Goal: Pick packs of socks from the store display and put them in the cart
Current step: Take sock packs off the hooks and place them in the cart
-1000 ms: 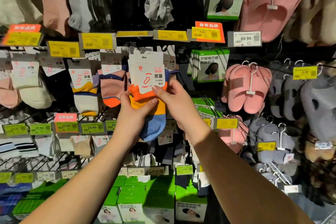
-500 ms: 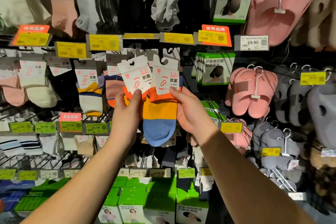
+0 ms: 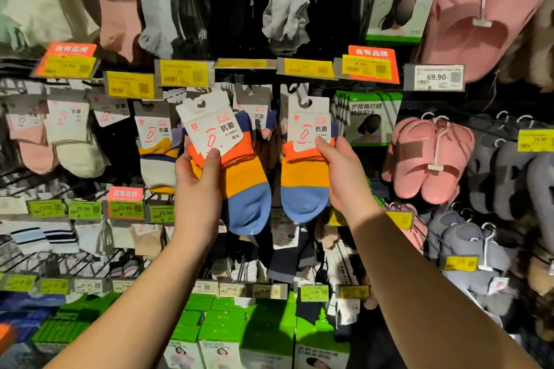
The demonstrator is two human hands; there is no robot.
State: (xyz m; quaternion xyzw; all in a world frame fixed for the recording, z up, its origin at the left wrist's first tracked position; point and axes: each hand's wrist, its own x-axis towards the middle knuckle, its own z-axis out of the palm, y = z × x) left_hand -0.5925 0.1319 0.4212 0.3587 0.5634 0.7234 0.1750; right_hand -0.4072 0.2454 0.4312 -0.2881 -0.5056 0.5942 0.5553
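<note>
You are holding two packs of socks up in front of the store display, one in each hand, and the two packs are hanging a little apart with a dark gap between them. Your left hand (image 3: 200,186) is gripping the left sock pack (image 3: 236,171), thumb lying over the lower edge of its white card and the other fingers curling behind the orange band; this pack is tilting, its card leaning toward the left. Your right hand (image 3: 344,177) is pinching the right sock pack (image 3: 302,177), thumb pressing the bottom corner of its white card against the orange cuff while the remaining fingers are wrapping round the back, and this pack is hanging close to upright. Both packs are showing the same bands of orange, yellow and blue, with the blue toes pointing down. Whether the hook hole of the right pack is resting on a peg or just sitting in front of one, you cannot tell here. Behind your hands, more carded socks are hanging on the display hooks (image 3: 156,141), a row of yellow price tags (image 3: 183,72) is running above them, and pink slippers (image 3: 428,156) are hanging on the right side. Green boxes (image 3: 263,326) are sitting stacked below, between your forearms. The cart is not appearing in this view.
</note>
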